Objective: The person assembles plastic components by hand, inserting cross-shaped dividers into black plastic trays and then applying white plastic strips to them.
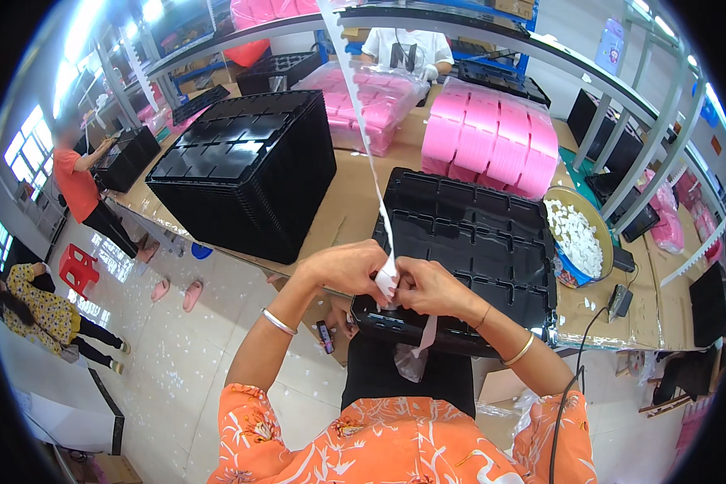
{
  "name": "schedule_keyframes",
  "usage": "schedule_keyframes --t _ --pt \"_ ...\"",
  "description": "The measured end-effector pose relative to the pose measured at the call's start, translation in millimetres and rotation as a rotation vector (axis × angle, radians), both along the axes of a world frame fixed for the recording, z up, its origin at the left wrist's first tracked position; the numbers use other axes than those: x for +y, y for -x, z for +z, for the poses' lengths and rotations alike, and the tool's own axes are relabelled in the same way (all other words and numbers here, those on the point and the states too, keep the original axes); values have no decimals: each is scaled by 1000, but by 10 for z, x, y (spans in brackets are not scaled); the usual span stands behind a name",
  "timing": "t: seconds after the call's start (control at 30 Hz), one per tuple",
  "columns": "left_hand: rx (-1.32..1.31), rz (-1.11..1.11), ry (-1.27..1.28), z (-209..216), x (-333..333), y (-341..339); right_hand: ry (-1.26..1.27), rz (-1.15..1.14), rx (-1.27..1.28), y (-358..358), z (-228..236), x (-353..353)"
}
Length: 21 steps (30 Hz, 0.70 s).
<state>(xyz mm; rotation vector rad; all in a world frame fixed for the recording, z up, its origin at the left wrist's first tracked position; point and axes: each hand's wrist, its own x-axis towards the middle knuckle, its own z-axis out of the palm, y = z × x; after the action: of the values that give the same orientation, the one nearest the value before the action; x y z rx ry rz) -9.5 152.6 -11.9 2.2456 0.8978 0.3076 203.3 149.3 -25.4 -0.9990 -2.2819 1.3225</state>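
Observation:
A long white strip with a jagged edge (369, 149) hangs from the top of the view down to my hands. My left hand (348, 266) is closed, thumb and fingers pinched on the strip's crumpled lower end. Close beside it, my right hand (431, 289) is closed at the same spot, fingertips bent in; what they grip is partly hidden. Both hands are over the near left corner of a black plastic tray (476, 242) with moulded compartments. A pale ribbon-like tail (427, 335) dangles below my right hand over the tray's front edge.
A tall stack of black trays (242, 153) stands left on the cardboard-covered table. Pink bundles in clear plastic (492, 137) lie behind my tray. At right are a bowl of white scraps (574, 238) and a cable (581, 355). Other people (81, 181) are nearby; a shelf bar (427, 20) crosses overhead.

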Motion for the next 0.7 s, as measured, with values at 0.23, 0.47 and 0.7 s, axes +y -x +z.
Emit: schedule_keyframes --t 0.23,0.47,0.7 --pt "-121 54 152 57 -157 158 -140 32 -55 101 61 55" --pt "-159 108 116 86 -213 222 -231 53 28 252 235 -3" --pt "-706 100 253 -92 -371 337 13 19 79 -54 348 -571"
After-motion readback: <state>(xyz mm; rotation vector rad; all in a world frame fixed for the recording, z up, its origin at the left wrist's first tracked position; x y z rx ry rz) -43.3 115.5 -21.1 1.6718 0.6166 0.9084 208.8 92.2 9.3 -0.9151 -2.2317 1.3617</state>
